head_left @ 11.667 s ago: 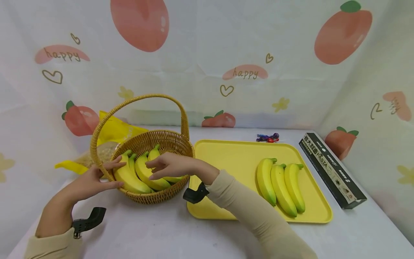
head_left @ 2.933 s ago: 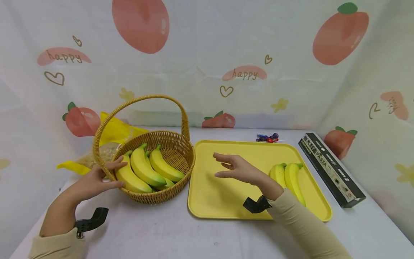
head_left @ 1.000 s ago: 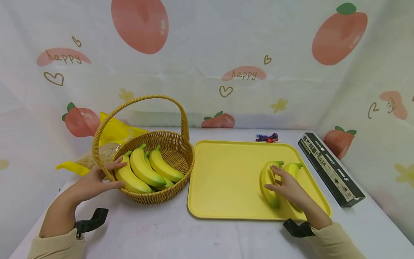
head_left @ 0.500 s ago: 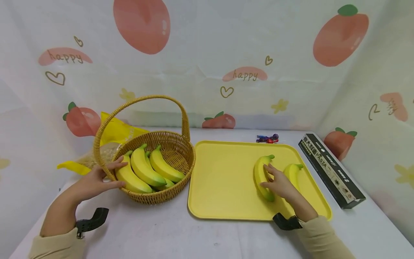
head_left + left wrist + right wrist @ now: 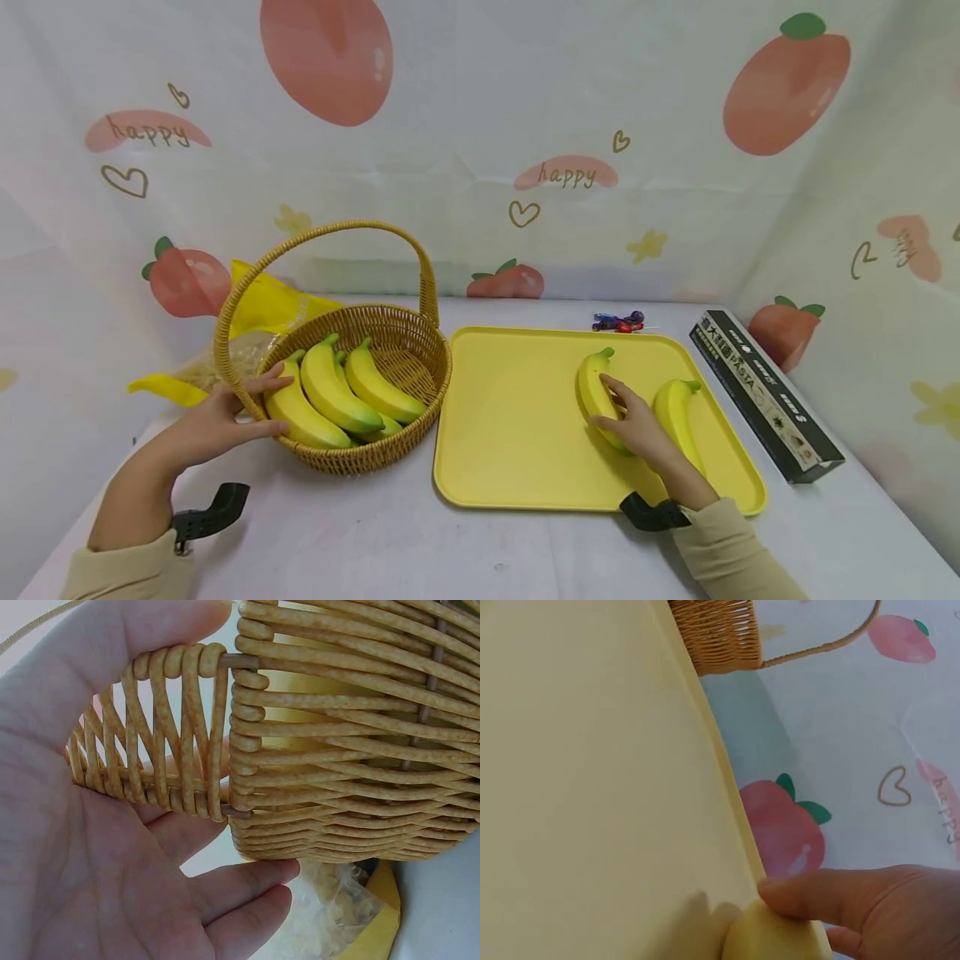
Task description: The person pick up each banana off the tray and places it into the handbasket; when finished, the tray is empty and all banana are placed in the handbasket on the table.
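My right hand [image 5: 637, 429] grips a yellow banana [image 5: 591, 382] with green ends over the right half of the yellow tray [image 5: 510, 417]. In the right wrist view, the thumb presses on one end of this banana [image 5: 776, 937]. Another banana [image 5: 675, 410] lies on the tray, right of the hand and partly behind the forearm. At the left, my left hand [image 5: 206, 427] holds the wicker basket [image 5: 360, 460] at the foot of its handle. Thumb and fingers lie around that woven handle foot [image 5: 180, 727] in the left wrist view. Several bananas [image 5: 337, 390] fill the basket's left and front.
Behind the basket lies a yellow bag [image 5: 270, 300] with a clear window. A black pasta box [image 5: 765, 396] stands along the tray's right side. Small wrapped lollipops [image 5: 618, 322] lie past the tray's far edge. A printed cloth [image 5: 450, 108] hangs behind the table.
My right hand takes hold of a banana on the tray and shifts it left, away from the other one. Earlier, more bananas came to lie in the basket. The left hand stays put.
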Motion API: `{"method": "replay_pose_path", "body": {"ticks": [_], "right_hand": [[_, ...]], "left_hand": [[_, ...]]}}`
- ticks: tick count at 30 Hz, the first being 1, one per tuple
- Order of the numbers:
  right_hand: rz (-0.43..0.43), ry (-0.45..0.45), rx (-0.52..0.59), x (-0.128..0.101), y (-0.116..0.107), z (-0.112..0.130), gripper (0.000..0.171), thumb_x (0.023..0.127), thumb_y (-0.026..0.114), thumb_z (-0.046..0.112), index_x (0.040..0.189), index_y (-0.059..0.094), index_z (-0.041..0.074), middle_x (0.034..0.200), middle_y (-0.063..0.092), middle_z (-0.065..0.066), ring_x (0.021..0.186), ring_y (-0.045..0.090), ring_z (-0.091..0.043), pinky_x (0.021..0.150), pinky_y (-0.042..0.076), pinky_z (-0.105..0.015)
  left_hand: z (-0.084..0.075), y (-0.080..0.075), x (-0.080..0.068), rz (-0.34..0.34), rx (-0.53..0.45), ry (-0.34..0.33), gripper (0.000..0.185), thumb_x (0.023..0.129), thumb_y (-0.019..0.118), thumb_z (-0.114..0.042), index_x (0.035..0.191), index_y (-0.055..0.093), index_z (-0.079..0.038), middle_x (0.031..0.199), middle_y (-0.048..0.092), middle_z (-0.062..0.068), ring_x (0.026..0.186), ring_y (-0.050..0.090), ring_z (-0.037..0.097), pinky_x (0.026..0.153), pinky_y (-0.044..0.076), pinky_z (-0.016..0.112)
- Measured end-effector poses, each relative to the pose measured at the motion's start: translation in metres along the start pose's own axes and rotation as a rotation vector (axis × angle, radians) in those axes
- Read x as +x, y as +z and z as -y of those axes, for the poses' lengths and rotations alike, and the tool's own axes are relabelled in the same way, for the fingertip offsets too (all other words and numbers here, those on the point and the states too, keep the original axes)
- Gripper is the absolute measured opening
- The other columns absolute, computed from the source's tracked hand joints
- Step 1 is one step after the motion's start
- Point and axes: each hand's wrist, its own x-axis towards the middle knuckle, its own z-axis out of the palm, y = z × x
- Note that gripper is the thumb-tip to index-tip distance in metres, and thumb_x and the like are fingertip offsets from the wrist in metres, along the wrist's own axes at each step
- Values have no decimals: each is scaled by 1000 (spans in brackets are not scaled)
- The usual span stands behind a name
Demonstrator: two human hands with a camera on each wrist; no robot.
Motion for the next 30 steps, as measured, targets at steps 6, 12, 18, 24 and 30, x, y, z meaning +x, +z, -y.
{"method": "replay_pose_path", "body": {"ticks": [6,12,18,24,30], "right_hand": [[-17,-30,-12,1,4,-5,72,89,61,11,146,20,-2,149,21,-31,136,23,-48,109,27,-56],[-14,-77,40,0,2,-3,70,89,60,7,145,20,-6,150,20,-30,137,24,-44,108,30,-53],[-41,-57,7,0,-4,9,65,88,62,9,142,29,-6,146,31,-27,132,36,-38,100,42,-43],[-43,-75,-27,-1,-6,23,63,86,64,10,139,35,-6,142,37,-25,130,41,-36,99,44,-42],[26,-136,-17,-1,-2,42,62,87,63,9,140,33,-7,143,36,-26,130,42,-36,95,48,-34]], "left_hand": [[-1,0,-1,1,1,-14,64,85,67,-25,141,40,-7,153,16,23,132,22,53,92,32,72],[-2,-1,-2,4,13,-24,66,85,67,-27,141,39,-7,154,16,22,132,22,54,92,33,71],[-3,-1,-2,2,12,-18,65,85,67,-26,141,39,-6,153,17,23,131,23,54,92,33,71],[-2,0,-1,5,14,-25,65,85,67,-25,141,39,-5,153,17,24,131,25,54,92,34,69],[-3,0,0,1,22,-25,65,85,67,-24,141,39,-5,153,17,24,130,26,53,92,36,68]]}}
